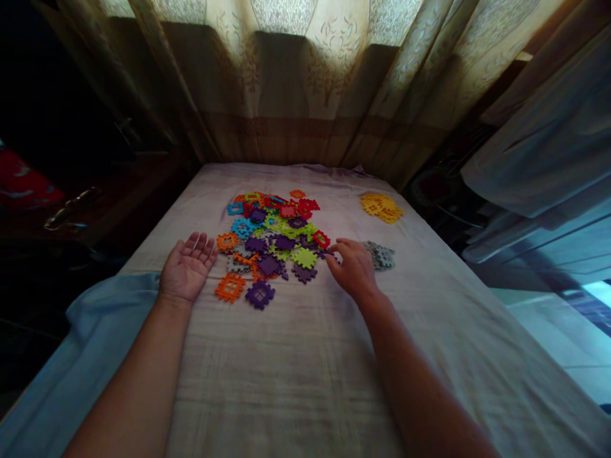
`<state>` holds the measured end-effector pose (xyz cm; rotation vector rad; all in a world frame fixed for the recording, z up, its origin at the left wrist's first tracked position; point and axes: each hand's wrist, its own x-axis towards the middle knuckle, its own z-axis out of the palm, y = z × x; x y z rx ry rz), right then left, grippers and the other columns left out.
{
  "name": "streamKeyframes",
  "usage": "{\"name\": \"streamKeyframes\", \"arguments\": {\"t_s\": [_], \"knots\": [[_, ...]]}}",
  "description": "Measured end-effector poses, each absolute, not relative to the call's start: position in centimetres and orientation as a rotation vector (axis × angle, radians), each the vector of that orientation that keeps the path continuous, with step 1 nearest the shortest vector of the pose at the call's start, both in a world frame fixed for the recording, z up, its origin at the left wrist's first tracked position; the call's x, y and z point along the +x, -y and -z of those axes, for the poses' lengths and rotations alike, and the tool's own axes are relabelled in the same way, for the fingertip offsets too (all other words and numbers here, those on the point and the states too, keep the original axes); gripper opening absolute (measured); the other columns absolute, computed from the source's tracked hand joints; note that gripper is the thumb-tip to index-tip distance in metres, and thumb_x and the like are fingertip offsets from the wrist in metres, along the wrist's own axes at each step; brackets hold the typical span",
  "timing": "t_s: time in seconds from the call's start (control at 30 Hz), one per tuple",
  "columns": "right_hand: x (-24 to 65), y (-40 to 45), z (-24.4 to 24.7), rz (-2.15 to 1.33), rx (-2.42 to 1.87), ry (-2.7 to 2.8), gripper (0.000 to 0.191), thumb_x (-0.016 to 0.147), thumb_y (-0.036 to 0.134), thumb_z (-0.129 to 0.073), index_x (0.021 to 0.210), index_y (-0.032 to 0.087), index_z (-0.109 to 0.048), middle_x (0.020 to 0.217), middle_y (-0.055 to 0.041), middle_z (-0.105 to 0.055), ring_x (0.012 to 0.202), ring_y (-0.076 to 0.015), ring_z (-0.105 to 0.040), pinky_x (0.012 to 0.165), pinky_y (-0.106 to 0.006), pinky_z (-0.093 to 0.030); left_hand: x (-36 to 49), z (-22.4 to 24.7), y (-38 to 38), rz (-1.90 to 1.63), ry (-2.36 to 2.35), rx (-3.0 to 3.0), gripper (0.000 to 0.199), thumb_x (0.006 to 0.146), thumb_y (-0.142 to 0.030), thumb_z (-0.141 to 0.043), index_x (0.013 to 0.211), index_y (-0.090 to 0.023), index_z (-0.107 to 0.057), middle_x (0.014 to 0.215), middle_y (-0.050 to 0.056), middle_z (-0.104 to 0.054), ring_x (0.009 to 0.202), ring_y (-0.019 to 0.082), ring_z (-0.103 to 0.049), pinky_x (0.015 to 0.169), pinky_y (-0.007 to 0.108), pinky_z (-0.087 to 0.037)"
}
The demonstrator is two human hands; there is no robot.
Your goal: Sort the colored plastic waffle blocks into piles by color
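Observation:
Several notched plastic pieces lie in a mixed pile on the bed sheet, among them a lime green piece (304, 257), an orange piece (230, 287) and a purple piece (260, 294). To the left of the pile my left hand (188, 267) rests palm up, fingers spread, holding nothing. At the pile's right edge is my right hand (352, 267), its thumb and fingertips pinched on a small purple piece (336, 257). Just beyond that hand sits a heap of grey pieces (382, 256), partly covered by it. A heap of yellow pieces (380, 208) lies farther back on the right.
Patterned curtains (305, 83) hang behind the bed's far edge. A light blue cloth (112, 331) lies along the left side. Pale clothes (539, 146) hang at the right, and a dark wooden cabinet (143, 184) stands at the left.

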<state>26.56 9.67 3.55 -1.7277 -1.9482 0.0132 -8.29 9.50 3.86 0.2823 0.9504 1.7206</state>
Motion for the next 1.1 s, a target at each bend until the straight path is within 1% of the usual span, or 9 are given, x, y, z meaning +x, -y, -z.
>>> {"name": "streamKeyframes", "arguments": {"t_s": [0.13, 0.23, 0.33, 0.43, 0.5, 0.73, 0.83, 0.93, 1.1], "knots": [[22.3, -9.1, -3.7, -0.094, -1.536, 2.106, 0.019, 0.086, 0.024, -0.059, 0.098, 0.02, -0.073, 0.12, -0.0125, -0.068, 0.116, -0.0272, -0.057, 0.101, -0.043, -0.041, -8.7, -3.4, -9.6, -1.716, -0.891, 0.263, 0.024, 0.093, -0.031, -0.048, 0.092, -0.017, -0.068, 0.098, 0.008, -0.073, 0.101, 0.019, -0.069, 0.09, 0.038, -0.058], [18.2, -9.4, -4.6, -0.167, -1.403, 2.233, 0.025, 0.088, 0.025, -0.058, 0.108, 0.02, -0.071, 0.123, -0.0116, -0.067, 0.117, -0.0268, -0.057, 0.102, -0.043, -0.041, -8.8, -3.3, -9.6, -1.716, -0.868, 0.254, 0.022, 0.092, -0.032, -0.051, 0.094, -0.017, -0.067, 0.1, 0.008, -0.073, 0.102, 0.02, -0.069, 0.092, 0.039, -0.056], [13.7, -10.4, -5.5, -0.224, -1.249, 2.374, 0.033, 0.092, 0.03, -0.055, 0.123, 0.022, -0.065, 0.133, -0.0096, -0.062, 0.122, -0.0242, -0.054, 0.105, -0.04, -0.039, -8.8, -3.3, -9.5, -1.715, -0.863, 0.235, 0.023, 0.093, -0.031, -0.05, 0.094, -0.016, -0.068, 0.101, 0.008, -0.072, 0.101, 0.019, -0.069, 0.093, 0.04, -0.056], [10.3, -11.4, -5.4, -0.235, -1.253, 2.46, 0.045, 0.094, 0.039, -0.054, 0.136, 0.025, -0.056, 0.144, -0.0105, -0.053, 0.129, -0.0257, -0.048, 0.105, -0.043, -0.038, -8.8, -3.4, -9.5, -1.712, -0.85, 0.222, 0.027, 0.096, -0.03, -0.045, 0.093, -0.016, -0.068, 0.1, 0.008, -0.072, 0.099, 0.019, -0.069, 0.092, 0.039, -0.056], [9.3, -11.8, -4.9, -0.24, -1.301, 2.511, 0.049, 0.093, 0.044, -0.055, 0.138, 0.027, -0.054, 0.147, -0.0108, -0.05, 0.131, -0.0271, -0.046, 0.106, -0.046, -0.037, -8.8, -3.4, -9.4, -1.708, -0.841, 0.225, 0.027, 0.096, -0.031, -0.045, 0.093, -0.017, -0.068, 0.101, 0.007, -0.072, 0.099, 0.019, -0.069, 0.093, 0.04, -0.055], [12.2, -10.3, -3.4, -0.258, -1.365, 2.48, 0.042, 0.094, 0.044, -0.054, 0.132, 0.026, -0.06, 0.146, -0.01, -0.052, 0.132, -0.0269, -0.046, 0.105, -0.046, -0.035, -8.6, -3.4, -9.5, -1.701, -0.845, 0.21, 0.027, 0.096, -0.031, -0.045, 0.092, -0.017, -0.068, 0.101, 0.006, -0.073, 0.099, 0.018, -0.069, 0.095, 0.04, -0.054], [14.3, -9.4, -3.4, -0.236, -1.408, 2.431, 0.034, 0.093, 0.043, -0.057, 0.118, 0.024, -0.069, 0.141, -0.011, -0.057, 0.13, -0.0273, -0.048, 0.105, -0.046, -0.036, -8.6, -3.4, -9.5, -1.703, -0.853, 0.215, 0.026, 0.095, -0.031, -0.047, 0.092, -0.018, -0.068, 0.101, 0.006, -0.073, 0.099, 0.018, -0.069, 0.096, 0.04, -0.053], [15.7, -8.9, -3.6, -0.231, -1.457, 2.367, 0.028, 0.091, 0.042, -0.06, 0.105, 0.022, -0.074, 0.133, -0.0111, -0.062, 0.127, -0.0273, -0.051, 0.103, -0.045, -0.038, -8.5, -3.5, -9.5, -1.702, -0.86, 0.212, 0.027, 0.096, -0.031, -0.044, 0.091, -0.017, -0.068, 0.1, 0.006, -0.073, 0.099, 0.017, -0.069, 0.095, 0.039, -0.054], [16.2, -9.0, -4.3, -0.216, -1.415, 2.355, 0.019, 0.089, 0.034, -0.063, 0.095, 0.022, -0.076, 0.118, -0.0084, -0.07, 0.11, -0.025, -0.059, 0.094, -0.04, -0.043, -8.3, -3.7, -9.5, -1.699, -0.873, 0.214, 0.027, 0.096, -0.031, -0.045, 0.091, -0.018, -0.068, 0.097, 0.006, -0.073, 0.098, 0.017, -0.069, 0.093, 0.038, -0.055]]}}
